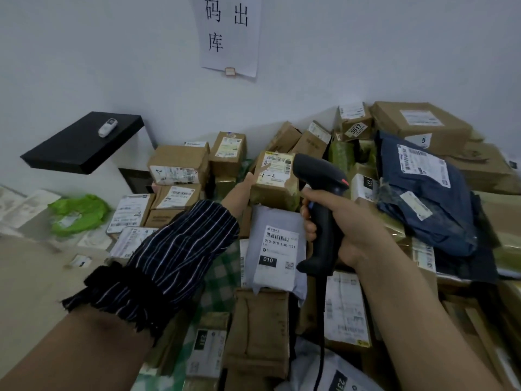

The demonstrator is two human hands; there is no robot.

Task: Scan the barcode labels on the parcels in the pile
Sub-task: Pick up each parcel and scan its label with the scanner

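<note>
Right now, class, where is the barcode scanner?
In the head view the scanner sits just right of centre, gripped by the right hand, its head beside the labelled brown box that the left hand touches.

On the wall above your pile, the paper sheet (228,32) reads 码, 出 and 库 in black. The brown box (275,176) straight ahead of you has "4-2" handwritten on its label. On the grey mailer (277,249) below it you can read "010-010-L30-551" under a barcode and "010" in white on a black patch. Farther back, the tilted carton (356,128) shows a sticker "3617", the large carton (394,117) a label "5", and the white parcel (363,187) a black tag "231". The left box (177,162) bears a handwritten "2".
</note>
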